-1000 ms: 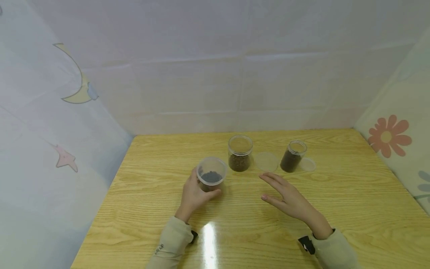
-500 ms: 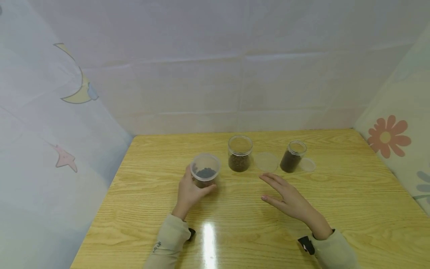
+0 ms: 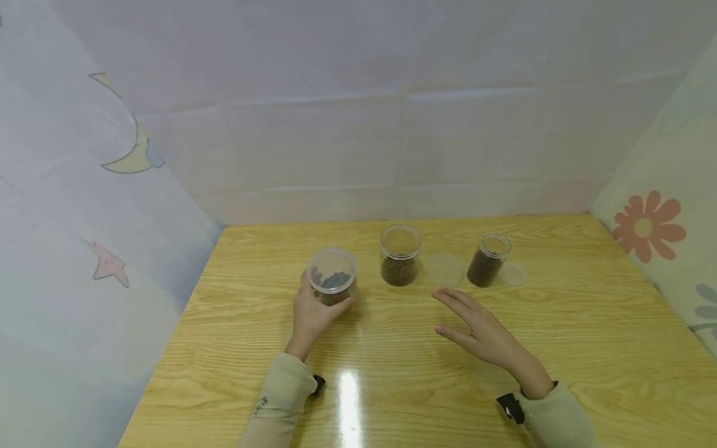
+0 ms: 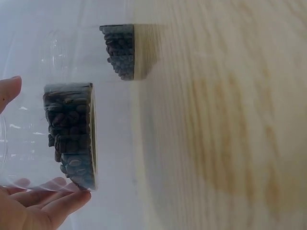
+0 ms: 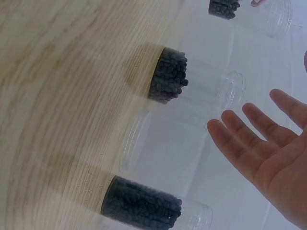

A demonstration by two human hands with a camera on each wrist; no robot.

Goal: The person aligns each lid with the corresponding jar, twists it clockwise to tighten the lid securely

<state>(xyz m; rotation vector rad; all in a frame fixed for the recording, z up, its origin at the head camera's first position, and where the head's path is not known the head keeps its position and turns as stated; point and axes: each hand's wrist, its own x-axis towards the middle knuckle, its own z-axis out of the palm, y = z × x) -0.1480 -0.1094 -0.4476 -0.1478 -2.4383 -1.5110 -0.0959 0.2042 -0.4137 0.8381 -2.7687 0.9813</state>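
Over grained wood (image 3: 414, 386), left grip (image 3: 311, 311) around clear cylindrical jar (image 3: 334, 274), right grip (image 3: 478, 331) spread, empty.

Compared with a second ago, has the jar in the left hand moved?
Yes. In the head view, the held jar has shifted left and slightly up, widening its gap from the unmoved middle jar.

"How is the left hand (image 3: 310, 316)?"
"Gripping, left of centre, its thumb (image 3: 342, 307) toward the right."
"And the right hand (image 3: 486, 334)?"
"Fingers (image 3: 460, 303) extended, pointing far and left, thumb apart."
"What of the left arm (image 3: 281, 392) and right arm (image 3: 560, 418)?"
"Both extend from the near side."
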